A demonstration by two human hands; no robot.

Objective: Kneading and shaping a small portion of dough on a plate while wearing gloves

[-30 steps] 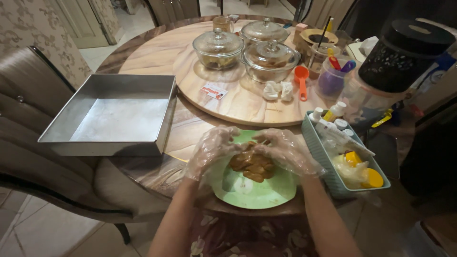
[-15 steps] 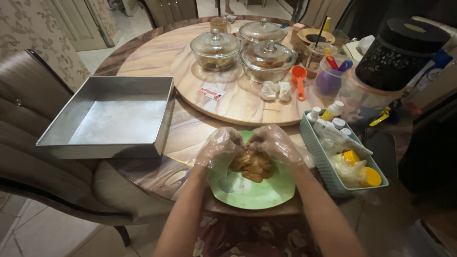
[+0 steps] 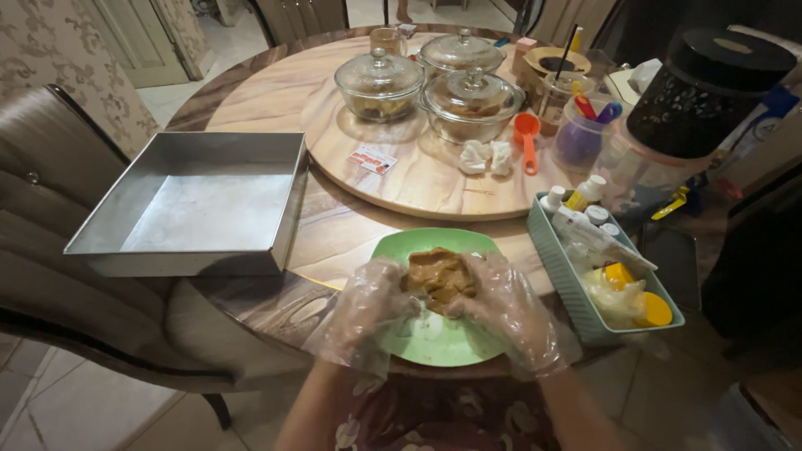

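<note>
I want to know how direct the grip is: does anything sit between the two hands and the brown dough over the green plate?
Only thin clear plastic gloves. The left hand and right hand both wear them and press the brown dough from either side above the green plate. Nothing else visible lies between hands and dough.

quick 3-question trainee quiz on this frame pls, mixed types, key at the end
1. True or false: both hands wear clear plastic gloves.
2. What lies directly under the brown dough that the left hand and right hand press between them? A) metal baking pan B) green plate C) teal basket
3. Fill in: the square metal pan sits to the person's ____.

Key:
1. True
2. B, the green plate
3. left; it looks empty and rests at the table's edge.
</note>
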